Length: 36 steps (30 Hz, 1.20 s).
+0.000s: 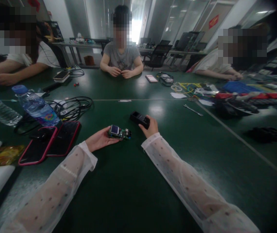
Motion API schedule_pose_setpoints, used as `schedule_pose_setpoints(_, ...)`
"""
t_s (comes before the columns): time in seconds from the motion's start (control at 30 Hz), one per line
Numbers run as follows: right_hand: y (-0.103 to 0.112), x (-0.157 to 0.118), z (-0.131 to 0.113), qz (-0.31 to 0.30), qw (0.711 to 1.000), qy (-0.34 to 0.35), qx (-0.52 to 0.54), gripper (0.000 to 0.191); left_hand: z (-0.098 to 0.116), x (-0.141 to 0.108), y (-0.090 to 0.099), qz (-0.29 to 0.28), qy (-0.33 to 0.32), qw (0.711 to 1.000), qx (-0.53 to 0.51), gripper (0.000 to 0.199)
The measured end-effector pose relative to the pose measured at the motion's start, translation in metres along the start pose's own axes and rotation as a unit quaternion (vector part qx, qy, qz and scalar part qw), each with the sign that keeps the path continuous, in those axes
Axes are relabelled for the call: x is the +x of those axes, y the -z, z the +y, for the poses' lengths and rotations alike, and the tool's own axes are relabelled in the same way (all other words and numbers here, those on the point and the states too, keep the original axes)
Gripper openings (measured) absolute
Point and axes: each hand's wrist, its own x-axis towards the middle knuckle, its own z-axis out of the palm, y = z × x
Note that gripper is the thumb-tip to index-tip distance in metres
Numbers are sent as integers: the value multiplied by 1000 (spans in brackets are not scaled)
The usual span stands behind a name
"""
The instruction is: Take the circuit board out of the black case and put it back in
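Note:
My left hand [102,139] is closed around the edge of a green circuit board [121,134] that carries a small square screen and several components. The board is held a little above the table, screen side up. To its right, my right hand [150,126] grips one end of a black plastic casing [138,118] with a rectangular window at its far left end. The casing is tilted, and I cannot tell whether it touches the table. Board and casing are apart from each other.
Two phones in red cases [64,138], plastic bottles [37,106] and coiled black cables [76,106] lie to the left on the green table [119,181]. A wrench [193,110], wires and tools [247,97] lie right. Several people sit around the table.

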Motion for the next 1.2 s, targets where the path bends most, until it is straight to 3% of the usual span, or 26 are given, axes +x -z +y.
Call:
schedule_pose_setpoints(0.23, 1, 1, -3, 13, 1000, -28, 3, 55, 0, -2, -3, 10, 1, 1000, 5, 58)
schedule_pose_setpoints(0.37, 6, 0, -14, 20, 995, -28, 92, 56, 0, -1, 1, 1, -1, 1000, 11, 58)
schedule_pose_setpoints(0.57, 18, -12, -65, -76, 959, -9, 273, 56, -3, 3, 5, 8, -9, 1000, 14, 58)
schedule_pose_setpoints(0.73, 20, -23, -99, -145, 936, 55, 318, 55, -5, 6, 9, -4, -34, 999, 10, 54)
schedule_pose_setpoints(0.83, 20, -25, -100, -152, 939, 74, 301, 53, -5, 6, 10, -3, -40, 999, 0, 54)
schedule_pose_setpoints(1.2, 16, -29, -82, -167, 939, 34, 299, 56, -3, 4, 7, -9, -22, 1000, -20, 60)
